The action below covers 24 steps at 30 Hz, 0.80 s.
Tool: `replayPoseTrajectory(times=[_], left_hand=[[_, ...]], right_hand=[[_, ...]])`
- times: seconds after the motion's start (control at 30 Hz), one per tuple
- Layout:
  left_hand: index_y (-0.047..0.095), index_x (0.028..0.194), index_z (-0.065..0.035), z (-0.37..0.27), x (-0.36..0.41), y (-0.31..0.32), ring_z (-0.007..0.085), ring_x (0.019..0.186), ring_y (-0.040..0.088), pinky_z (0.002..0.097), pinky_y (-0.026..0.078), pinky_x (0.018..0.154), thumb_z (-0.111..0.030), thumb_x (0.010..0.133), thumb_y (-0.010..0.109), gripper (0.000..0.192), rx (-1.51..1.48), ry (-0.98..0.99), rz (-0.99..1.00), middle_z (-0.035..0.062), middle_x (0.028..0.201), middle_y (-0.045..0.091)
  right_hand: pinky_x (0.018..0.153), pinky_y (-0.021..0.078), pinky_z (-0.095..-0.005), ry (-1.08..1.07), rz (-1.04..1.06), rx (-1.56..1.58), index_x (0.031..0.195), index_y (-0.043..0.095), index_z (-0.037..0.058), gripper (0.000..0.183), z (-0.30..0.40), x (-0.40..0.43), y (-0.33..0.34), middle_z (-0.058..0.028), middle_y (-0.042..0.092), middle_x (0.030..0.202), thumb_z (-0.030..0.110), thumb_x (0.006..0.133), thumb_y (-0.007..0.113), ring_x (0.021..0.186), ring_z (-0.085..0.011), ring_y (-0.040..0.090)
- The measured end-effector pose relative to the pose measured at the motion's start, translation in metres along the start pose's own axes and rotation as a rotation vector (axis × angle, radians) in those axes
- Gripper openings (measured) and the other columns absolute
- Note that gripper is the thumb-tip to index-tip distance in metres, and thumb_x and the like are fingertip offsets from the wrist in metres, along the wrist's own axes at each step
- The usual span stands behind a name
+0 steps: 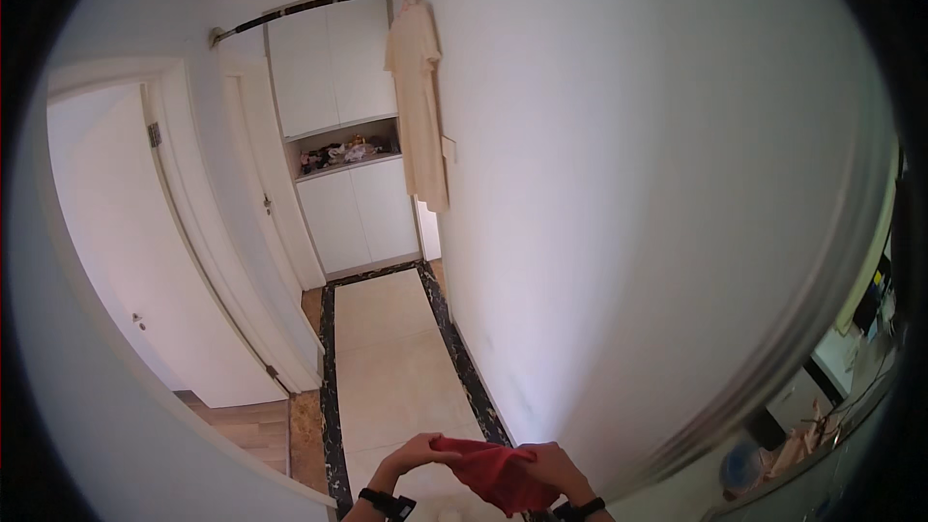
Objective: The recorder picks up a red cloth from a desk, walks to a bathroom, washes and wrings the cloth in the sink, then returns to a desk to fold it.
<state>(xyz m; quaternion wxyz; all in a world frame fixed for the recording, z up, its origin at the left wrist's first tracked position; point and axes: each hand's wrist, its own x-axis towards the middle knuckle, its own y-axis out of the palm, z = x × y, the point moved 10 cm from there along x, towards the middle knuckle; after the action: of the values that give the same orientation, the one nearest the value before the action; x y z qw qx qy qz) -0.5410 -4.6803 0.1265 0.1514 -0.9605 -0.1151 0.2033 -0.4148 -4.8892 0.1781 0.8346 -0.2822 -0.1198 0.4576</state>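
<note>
A red cloth (493, 475) is stretched between my two hands at the bottom of the view, above the tiled floor. My left hand (417, 455) pinches its left corner between thumb and fingers. On the other side, my right hand (554, 467) grips the cloth's right part. The lower part of the cloth sags between the hands. A black band with a small device circles each wrist.
A cream tile floor (391, 377) with dark borders runs down the hallway to a white cabinet (359, 210). A beige dress (417, 101) hangs from a rod (312, 6). An open white door (138, 246) stands left; a white wall (616, 196) rises right.
</note>
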Motion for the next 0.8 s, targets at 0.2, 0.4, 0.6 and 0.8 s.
replayPoseTrajectory(times=[0.2,0.4,0.6,0.8], left_hand=[[0.051,0.111,-0.0001,0.008,0.019,-0.066,0.025,0.087,0.066,0.0362,0.052,0.074,-0.034,0.061,0.089,0.071,0.179,0.146,0.166,0.0153,0.092,0.068],[0.047,0.112,-0.0032,-0.021,0.067,-0.151,0.0396,0.09,0.066,0.0445,0.052,0.076,-0.035,0.074,0.08,0.06,0.344,0.324,-0.182,0.0225,0.096,0.067],[0.046,0.112,-0.007,-0.03,0.078,-0.239,0.0377,0.078,0.068,0.0422,0.053,0.068,-0.023,0.088,0.067,0.036,0.09,0.389,-0.347,0.0179,0.082,0.069],[0.057,0.106,-0.0076,0.016,0.11,-0.322,0.0411,0.082,0.063,0.0464,0.05,0.073,-0.03,0.094,0.055,0.025,0.201,0.153,-0.533,0.0204,0.083,0.066]], right_hand=[[0.067,0.0485,-0.0469,0.085,-0.082,-0.273,0.075,0.065,-0.0084,0.072,0.021,0.127,0.007,-0.028,0.062,0.071,0.057,0.095,0.043,0.071,-0.0423,0.063],[0.063,0.0465,-0.0399,0.166,-0.105,0.001,0.075,0.06,-0.0139,0.066,0.059,0.2,-0.013,-0.0098,0.057,0.06,0.047,0.097,0.049,0.064,-0.0158,0.053],[0.07,0.0487,-0.0425,0.194,-0.022,-0.166,0.088,0.063,-0.0139,0.069,0.081,0.285,-0.012,-0.0262,0.066,0.077,0.053,0.096,0.045,0.072,-0.0312,0.065],[0.081,0.048,-0.0394,0.198,0.177,-0.141,0.101,0.064,-0.0136,0.073,0.053,0.399,0.063,-0.0265,0.068,0.092,0.056,0.096,0.042,0.088,-0.0316,0.066]])
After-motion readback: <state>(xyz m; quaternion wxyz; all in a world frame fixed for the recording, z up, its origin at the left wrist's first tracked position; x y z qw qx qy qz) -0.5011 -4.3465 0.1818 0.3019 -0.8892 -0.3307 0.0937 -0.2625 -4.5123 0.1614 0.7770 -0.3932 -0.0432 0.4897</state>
